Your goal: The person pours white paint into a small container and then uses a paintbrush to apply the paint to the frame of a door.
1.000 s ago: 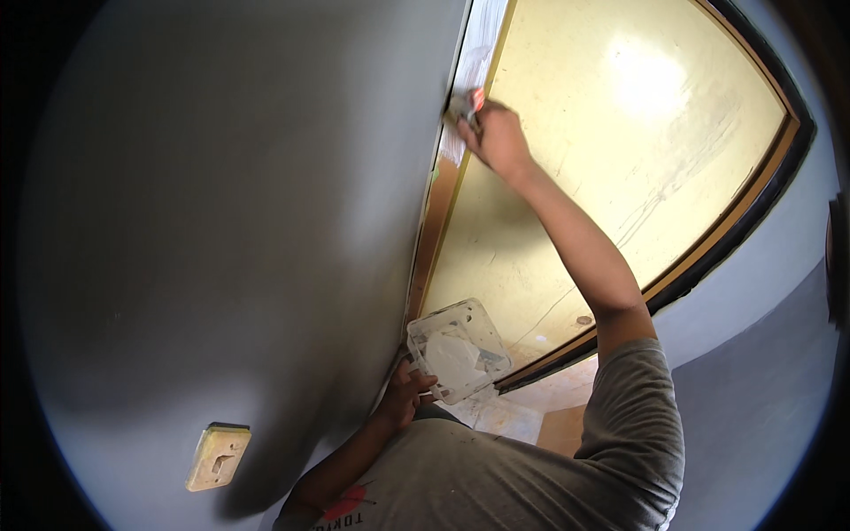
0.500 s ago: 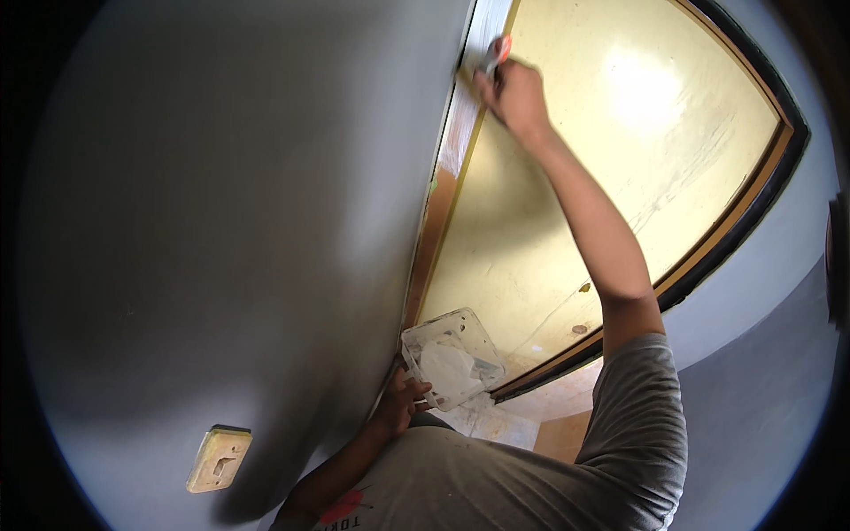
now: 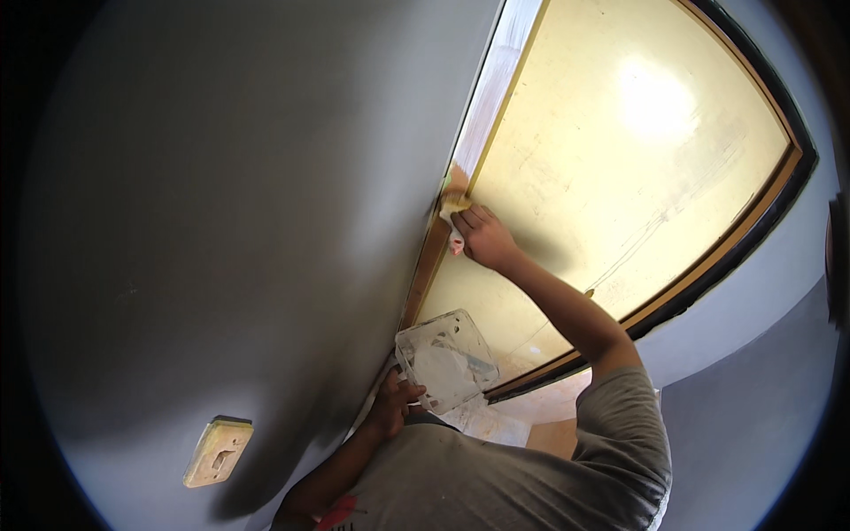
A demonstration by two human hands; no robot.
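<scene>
My right hand [image 3: 485, 237] grips a paintbrush [image 3: 455, 206] whose bristles touch the narrow strip of door frame [image 3: 428, 265] beside the grey wall. The strip shows streaky white paint in its upper part and bare brown lower down. My left hand [image 3: 394, 403] holds a shallow translucent plastic tray [image 3: 452, 350] with white paint inside, low by the foot of the strip. A cream door panel [image 3: 620, 195] lies just to the right of the brush.
A grey wall [image 3: 221, 221] fills the left side, with a pale switch plate [image 3: 217, 453] low on it. A dark-edged frame [image 3: 784, 173] curves round the door at right, with a lighter grey-blue wall [image 3: 735, 407] beyond.
My right hand and the brush have moved from high on the white-painted part down to the lower, browner part of the strip. The tray in my left hand has shifted slightly down and left.
</scene>
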